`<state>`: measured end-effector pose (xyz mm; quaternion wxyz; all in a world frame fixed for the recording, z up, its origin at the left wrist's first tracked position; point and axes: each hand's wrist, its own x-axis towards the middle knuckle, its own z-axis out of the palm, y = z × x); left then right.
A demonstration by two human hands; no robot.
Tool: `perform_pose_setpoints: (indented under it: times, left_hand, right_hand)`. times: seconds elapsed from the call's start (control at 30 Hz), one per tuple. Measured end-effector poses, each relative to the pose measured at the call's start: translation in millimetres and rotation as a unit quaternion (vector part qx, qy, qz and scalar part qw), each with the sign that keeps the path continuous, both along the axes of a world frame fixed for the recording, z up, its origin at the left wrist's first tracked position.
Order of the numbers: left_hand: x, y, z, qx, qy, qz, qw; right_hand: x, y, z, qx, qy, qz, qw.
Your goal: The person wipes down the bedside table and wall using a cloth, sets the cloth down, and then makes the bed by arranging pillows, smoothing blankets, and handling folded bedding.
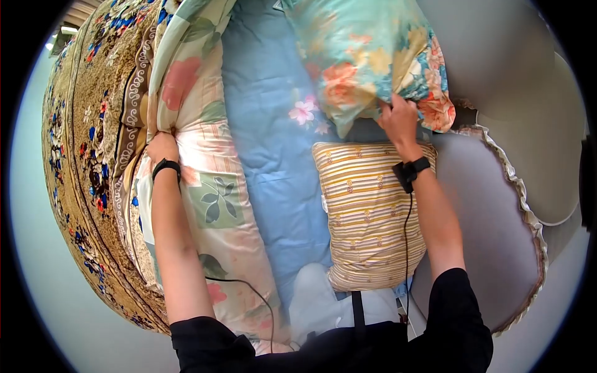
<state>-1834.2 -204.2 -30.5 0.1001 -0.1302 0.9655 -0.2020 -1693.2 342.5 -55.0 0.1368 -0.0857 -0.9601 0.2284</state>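
My right hand [401, 121] is closed on the lower edge of a turquoise floral pillow [357, 56] with orange flowers, and the fabric bunches at the fingers. Below that wrist lies a striped pillow [373, 214] in yellow, white and brown. On the left, my left hand [163, 148] grips the edge of a pale floral quilt [214, 168], which puckers around the closed fingers. The fingertips of this hand are partly hidden in the folds. Between the two sides stretches a light blue sheet [267, 137] with a pink flower print.
A brown patterned blanket [93, 143] is heaped along the left, next to the quilt. Grey padded cushions [479, 217] with a ruffled edge line the right side. Black cables [249, 286] run from both wristbands toward my body. My knee [314, 292] rests on the bed.
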Motion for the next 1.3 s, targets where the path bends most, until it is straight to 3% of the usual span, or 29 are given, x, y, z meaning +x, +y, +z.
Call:
perform_pose_setpoints:
  times: [0.07, 0.13, 0.23, 0.33, 0.37, 0.47, 0.57, 0.67, 0.73, 0.8, 0.83, 0.87, 0.9, 0.93, 0.97, 1.0, 1.03, 1.1, 1.13, 1.23, 1.3]
  left_hand:
    - [-1.8, -8.7, -7.7, -0.004, -0.014, -0.005, 1.0]
    - [-0.8, -1.0, 0.2, -0.01, -0.017, -0.012, 1.0]
    - [-2.1, -5.8, -4.7, -0.018, -0.013, -0.013, 1.0]
    - [-2.6, -6.8, -1.5, -0.01, -0.017, -0.01, 1.0]
    - [-1.7, -7.7, -1.1, -0.003, -0.016, -0.014, 1.0]
    - [0.7, -10.9, 6.3, 0.014, -0.005, 0.0, 1.0]
    - [19.8, -1.8, 34.0, 0.069, 0.018, -0.024, 0.997]
    - [50.0, 21.7, 89.3, 0.189, 0.026, -0.014, 0.981]
    - [77.9, 47.0, 119.6, 0.381, 0.039, -0.038, 0.923]
    - [101.4, 107.0, 144.5, 0.467, 0.104, -0.119, 0.87]
    - [107.4, 144.5, 164.2, 0.452, 0.067, -0.073, 0.887]
    - [116.7, 184.7, 179.9, 0.392, 0.085, -0.18, 0.898]
    - [138.9, 240.5, 201.0, 0.366, 0.086, -0.192, 0.906]
    - [144.0, 262.2, 179.3, 0.362, 0.102, -0.22, 0.9]
    - [162.8, 294.2, 168.7, 0.333, 0.088, -0.235, 0.909]
    - [178.3, 305.9, 144.5, 0.48, -0.013, -0.222, 0.848]
    - [189.3, 300.4, 88.1, 0.483, -0.057, -0.455, 0.746]
    - [236.5, 334.6, 93.9, 0.421, -0.346, -0.402, 0.736]
    - [250.2, 335.4, 89.1, 0.485, -0.4, -0.362, 0.688]
    - [256.6, 317.9, 92.0, 0.466, -0.065, -0.395, 0.789]
    - [259.6, 283.6, 82.9, 0.337, -0.079, -0.327, 0.879]
  right_hand:
    - [13.6, -26.4, 7.8, -0.027, -0.019, 0.036, 0.999]
    - [17.7, -42.3, 8.2, -0.213, -0.073, 0.026, 0.974]
    - [21.0, -43.9, 29.5, -0.351, -0.207, -0.058, 0.912]
    - [65.6, -42.9, -7.6, -0.356, -0.01, -0.025, 0.934]
    - [91.9, -32.4, -3.8, -0.255, 0.006, 0.038, 0.966]
    - [183.5, -28.7, 39.3, -0.387, -0.128, -0.053, 0.912]
    - [289.0, -17.7, 38.9, -0.324, -0.192, -0.091, 0.922]
    - [390.2, -25.7, 12.9, -0.143, -0.217, -0.172, 0.95]
    - [420.5, -34.3, -0.3, -0.146, -0.228, -0.176, 0.946]
    - [435.5, -40.1, -9.2, -0.143, -0.243, -0.182, 0.942]
    - [428.6, -42.3, -9.3, -0.138, -0.251, -0.186, 0.94]
    - [422.5, -43.3, -8.8, -0.131, -0.262, -0.189, 0.937]
    - [417.4, -42.7, -9.6, -0.134, -0.285, -0.191, 0.93]
    - [415.2, -42.0, -14.2, -0.135, -0.289, -0.192, 0.928]
    - [411.7, -40.2, -20.7, -0.134, -0.292, -0.191, 0.928]
    - [409.9, -39.2, -24.4, -0.132, -0.296, -0.188, 0.927]
    - [407.7, -38.0, -25.3, -0.14, -0.301, -0.185, 0.925]
    - [405.1, -32.9, -24.3, -0.153, -0.316, -0.178, 0.919]
    - [404.4, -27.7, -23.7, -0.16, -0.315, -0.168, 0.92]
    - [400.5, -24.3, -26.2, -0.186, -0.326, -0.151, 0.914]
    - [394.4, -21.9, -36.1, -0.194, -0.354, -0.144, 0.904]
